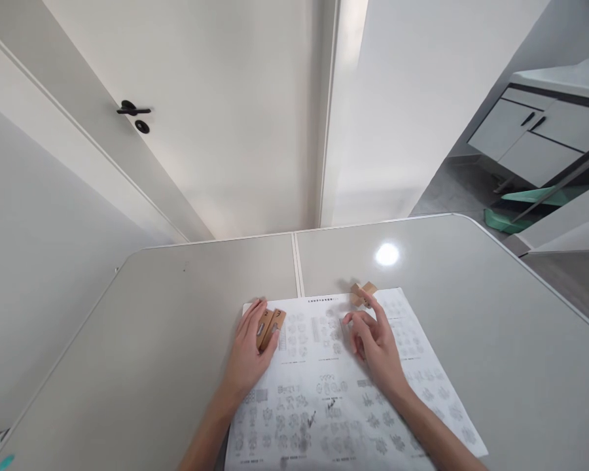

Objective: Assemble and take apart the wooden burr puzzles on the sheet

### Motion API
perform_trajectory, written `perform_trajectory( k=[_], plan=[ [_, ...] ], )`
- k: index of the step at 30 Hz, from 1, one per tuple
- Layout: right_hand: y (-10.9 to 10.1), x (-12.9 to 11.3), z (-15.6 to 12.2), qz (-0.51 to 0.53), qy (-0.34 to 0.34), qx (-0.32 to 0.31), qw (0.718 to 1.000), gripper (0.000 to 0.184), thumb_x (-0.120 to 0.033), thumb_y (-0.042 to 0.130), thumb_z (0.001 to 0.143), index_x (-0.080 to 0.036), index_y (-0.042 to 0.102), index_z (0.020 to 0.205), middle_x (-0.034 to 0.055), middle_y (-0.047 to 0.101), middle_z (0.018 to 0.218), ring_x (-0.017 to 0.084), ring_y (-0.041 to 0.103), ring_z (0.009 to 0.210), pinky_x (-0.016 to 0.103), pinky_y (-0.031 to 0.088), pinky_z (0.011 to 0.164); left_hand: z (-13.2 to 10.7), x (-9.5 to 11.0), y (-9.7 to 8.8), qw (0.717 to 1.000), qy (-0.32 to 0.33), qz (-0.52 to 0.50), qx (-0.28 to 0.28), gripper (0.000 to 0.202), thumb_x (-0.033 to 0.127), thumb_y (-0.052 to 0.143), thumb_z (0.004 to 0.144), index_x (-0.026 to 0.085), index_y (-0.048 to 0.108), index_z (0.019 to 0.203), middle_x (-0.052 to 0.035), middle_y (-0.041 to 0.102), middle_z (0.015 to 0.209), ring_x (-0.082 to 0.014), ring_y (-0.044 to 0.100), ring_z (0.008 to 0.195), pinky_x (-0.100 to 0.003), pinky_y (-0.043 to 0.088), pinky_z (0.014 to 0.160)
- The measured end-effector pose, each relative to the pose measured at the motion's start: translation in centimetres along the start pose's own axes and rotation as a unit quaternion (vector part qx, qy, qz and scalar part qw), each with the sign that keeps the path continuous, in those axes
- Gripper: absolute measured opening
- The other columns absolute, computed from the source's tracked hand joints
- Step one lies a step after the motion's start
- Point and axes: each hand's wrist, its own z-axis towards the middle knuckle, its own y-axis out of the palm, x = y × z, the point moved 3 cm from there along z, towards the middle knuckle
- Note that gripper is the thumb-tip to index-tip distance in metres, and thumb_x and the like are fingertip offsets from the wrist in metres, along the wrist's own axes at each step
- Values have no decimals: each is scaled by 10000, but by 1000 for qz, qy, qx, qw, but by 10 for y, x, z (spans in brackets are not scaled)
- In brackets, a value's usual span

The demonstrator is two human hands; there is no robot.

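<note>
A large printed sheet (334, 399) with many small diagrams lies on the grey table (152, 340) in front of me. My left hand (249, 353) rests on the sheet's upper left corner, fingers closed round two numbered wooden puzzle bars (271, 327) lying side by side. My right hand (373, 343) lies on the sheet with fingers spread; its index fingertip touches a small assembled cluster of wooden puzzle pieces (363, 294) at the sheet's top edge.
The table has a seam (297, 265) down its middle and rounded far corners. Behind it stands a white door with a black handle (133, 111). At right are white cabinets (535, 131) and a green dustpan (508, 219) on the floor.
</note>
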Motion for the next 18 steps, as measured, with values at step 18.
perform_trajectory(
  k=[18],
  plan=[
    [-8, 1, 6, 106, 72, 16, 992, 606, -490, 686, 995, -419, 438, 1543, 47, 666, 1163, 82, 465, 501, 228, 395, 380, 0, -4, 3, 1000, 15, 12, 17, 513, 333, 578, 1036, 294, 437, 1527, -91, 529, 1590, -299, 431, 1534, -544, 405, 1253]
  ],
)
